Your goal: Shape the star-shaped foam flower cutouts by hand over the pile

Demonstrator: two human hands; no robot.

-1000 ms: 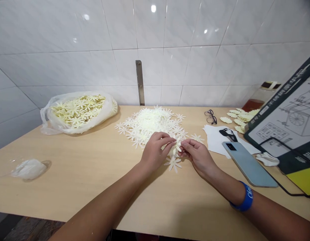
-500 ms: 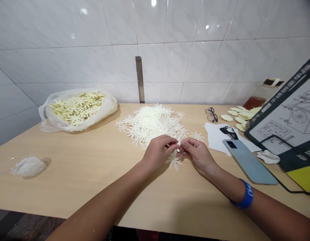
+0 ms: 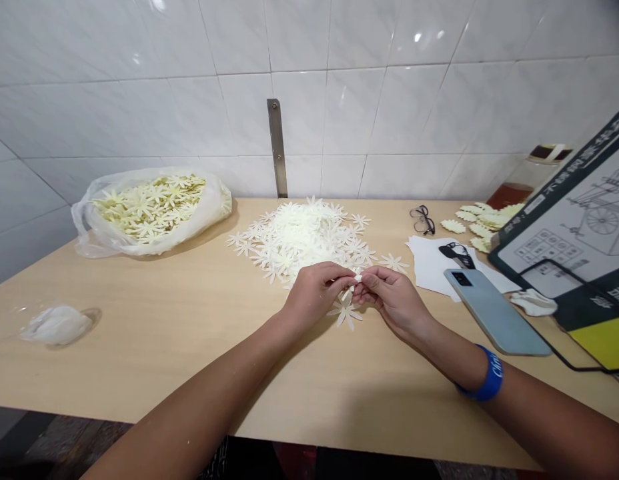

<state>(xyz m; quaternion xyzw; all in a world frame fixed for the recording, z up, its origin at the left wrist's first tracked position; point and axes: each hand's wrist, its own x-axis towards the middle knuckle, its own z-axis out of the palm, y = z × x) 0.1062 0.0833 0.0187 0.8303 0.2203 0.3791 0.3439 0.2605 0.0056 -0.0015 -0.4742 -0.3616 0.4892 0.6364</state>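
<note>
Between the fingertips of both hands is a small pale flower-shaped cutout (image 3: 347,292), mostly covered by the fingers. My left hand (image 3: 317,290) pinches it from the left. From the right, my right hand (image 3: 392,297) pinches it with thumb and forefinger; a blue wristband (image 3: 484,377) is on that wrist. Just below the fingers, a single flower cutout (image 3: 346,313) lies flat on the table. Behind the hands spreads a heap of pale flower cutouts (image 3: 307,233).
A plastic bag (image 3: 217,200) of yellowish flower cutouts stands at back left; a small clear bag (image 3: 57,325) lies at left. At right are glasses (image 3: 422,220), leaf-shaped pieces (image 3: 482,219), white paper (image 3: 427,267), a phone (image 3: 499,317), a jar (image 3: 519,180) and a printed box (image 3: 579,233).
My fingers have shifted slightly around the cutout, and more of its petals now show below the left fingertips. The whole view has tipped down a little.
</note>
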